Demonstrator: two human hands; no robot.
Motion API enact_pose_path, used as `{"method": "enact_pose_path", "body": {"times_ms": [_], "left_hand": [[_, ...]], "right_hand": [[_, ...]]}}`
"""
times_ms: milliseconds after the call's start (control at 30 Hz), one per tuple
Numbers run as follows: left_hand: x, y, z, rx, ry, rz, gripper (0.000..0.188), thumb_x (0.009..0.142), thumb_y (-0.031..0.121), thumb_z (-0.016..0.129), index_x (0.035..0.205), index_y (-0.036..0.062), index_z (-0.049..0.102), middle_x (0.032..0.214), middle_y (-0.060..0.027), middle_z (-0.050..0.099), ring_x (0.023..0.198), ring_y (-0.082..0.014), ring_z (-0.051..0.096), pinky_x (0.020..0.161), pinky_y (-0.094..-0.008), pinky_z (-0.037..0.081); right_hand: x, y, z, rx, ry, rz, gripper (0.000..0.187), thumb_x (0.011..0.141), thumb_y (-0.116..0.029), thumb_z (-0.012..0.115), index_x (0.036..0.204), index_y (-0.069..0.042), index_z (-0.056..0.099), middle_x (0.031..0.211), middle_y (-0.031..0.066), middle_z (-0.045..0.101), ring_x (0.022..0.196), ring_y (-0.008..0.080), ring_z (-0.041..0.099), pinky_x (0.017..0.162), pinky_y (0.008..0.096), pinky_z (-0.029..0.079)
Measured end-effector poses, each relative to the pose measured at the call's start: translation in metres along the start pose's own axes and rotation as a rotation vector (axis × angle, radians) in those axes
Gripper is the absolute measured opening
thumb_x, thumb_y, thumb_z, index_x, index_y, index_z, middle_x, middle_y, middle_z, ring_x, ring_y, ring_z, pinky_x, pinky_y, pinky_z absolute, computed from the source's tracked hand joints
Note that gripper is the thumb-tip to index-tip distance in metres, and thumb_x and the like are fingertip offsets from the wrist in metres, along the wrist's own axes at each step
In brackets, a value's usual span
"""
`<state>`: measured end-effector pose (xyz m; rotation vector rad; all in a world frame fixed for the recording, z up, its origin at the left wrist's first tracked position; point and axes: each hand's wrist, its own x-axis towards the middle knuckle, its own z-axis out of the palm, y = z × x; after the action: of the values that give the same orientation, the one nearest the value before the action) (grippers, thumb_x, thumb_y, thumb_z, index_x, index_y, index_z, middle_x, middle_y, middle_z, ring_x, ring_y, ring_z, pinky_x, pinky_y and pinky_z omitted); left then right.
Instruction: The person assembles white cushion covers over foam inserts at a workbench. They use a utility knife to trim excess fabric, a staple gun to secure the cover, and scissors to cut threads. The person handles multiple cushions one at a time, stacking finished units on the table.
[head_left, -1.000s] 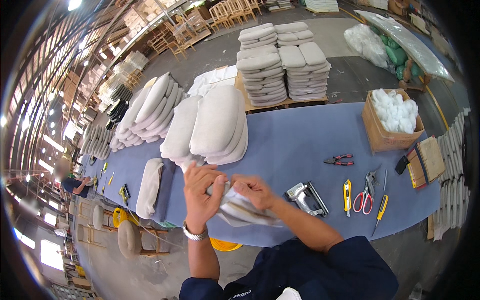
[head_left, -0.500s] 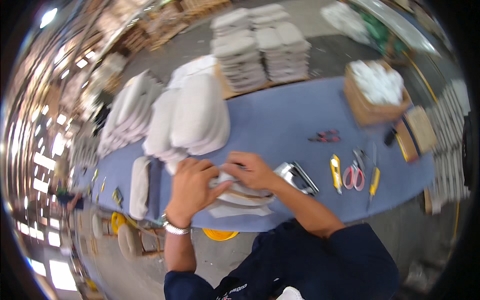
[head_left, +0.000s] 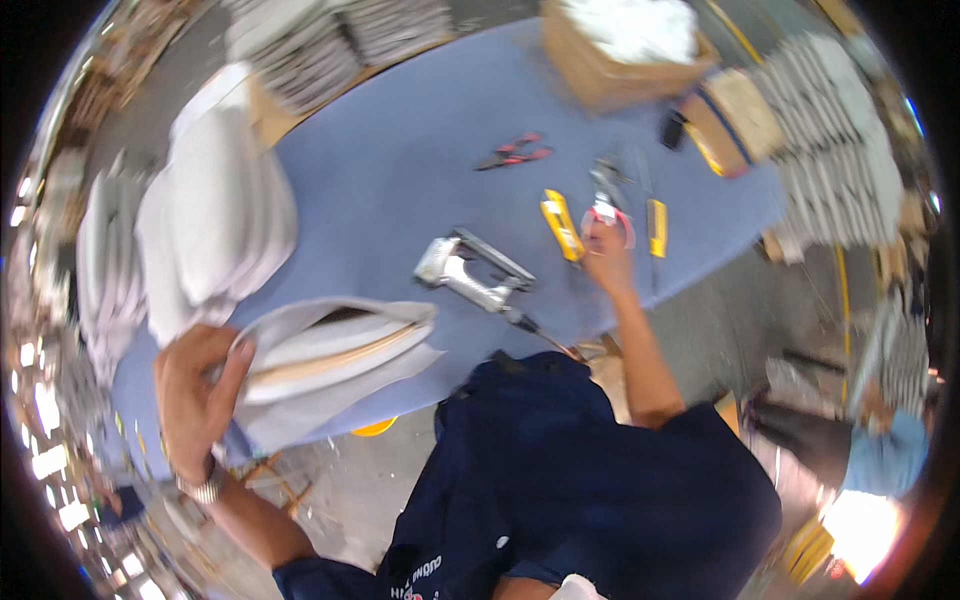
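Note:
A pale grey seat cushion (head_left: 335,355) lies at the table's near edge, its fabric gaping at the side around white padding and a thin tan board edge. My left hand (head_left: 195,390) is closed on the cushion's left end, thumb over the fabric. Off to the right, my right hand (head_left: 608,262) reaches out and closes on the pink-red handles of the scissors (head_left: 610,213), its fingers slightly blurred. Between cushion and scissors lies a silver staple gun (head_left: 475,275) with a hose. Just left of the scissors is a yellow utility knife (head_left: 561,224).
Red-handled pliers (head_left: 515,151) and a yellow-handled tool (head_left: 656,228) rest on the blue table (head_left: 390,130). Covered cushions (head_left: 215,210) stand stacked at left. A carton (head_left: 620,80) of white material and a brown box (head_left: 730,120) occupy the far right. Another person (head_left: 880,450) is at the right.
My right hand has left the cushion and moved right to the scissors. My left hand has shifted to the cushion's left end. The view has swung right.

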<state>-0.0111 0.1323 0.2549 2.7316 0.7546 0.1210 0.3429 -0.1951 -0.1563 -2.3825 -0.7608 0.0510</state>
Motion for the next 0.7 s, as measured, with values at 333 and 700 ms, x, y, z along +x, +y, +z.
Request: {"method": "enact_pose_path", "body": {"times_ms": [333, 700], "left_hand": [[0.038, -0.028, -0.007, -0.238, 0.028, 0.128, 0.012, 0.089, 0.016, 0.075, 0.1, 0.0108, 0.079, 0.106, -0.0048, 0.078, 0.109, -0.023, 0.071, 0.121, -0.059, 0.026], [0.015, -0.015, -0.021, 0.021, -0.16, 0.206, 0.044, 0.069, 0.037, 0.089, 0.11, 0.0238, 0.08, 0.15, -0.0057, 0.056, 0.153, -0.0352, 0.029, 0.123, -0.0667, 0.005]], "right_hand": [[0.021, 0.047, 0.014, -0.216, 0.027, 0.196, 0.059, 0.081, -0.014, 0.078, 0.134, -0.003, 0.054, 0.122, 0.0214, 0.06, 0.116, 0.0414, 0.059, 0.099, 0.0496, 0.047], [0.026, 0.03, -0.027, 0.915, -0.232, 0.609, 0.06, 0.094, -0.001, 0.064, 0.15, -0.009, 0.044, 0.097, 0.0021, 0.066, 0.078, 0.0117, 0.061, 0.077, 0.0239, 0.051]]}}
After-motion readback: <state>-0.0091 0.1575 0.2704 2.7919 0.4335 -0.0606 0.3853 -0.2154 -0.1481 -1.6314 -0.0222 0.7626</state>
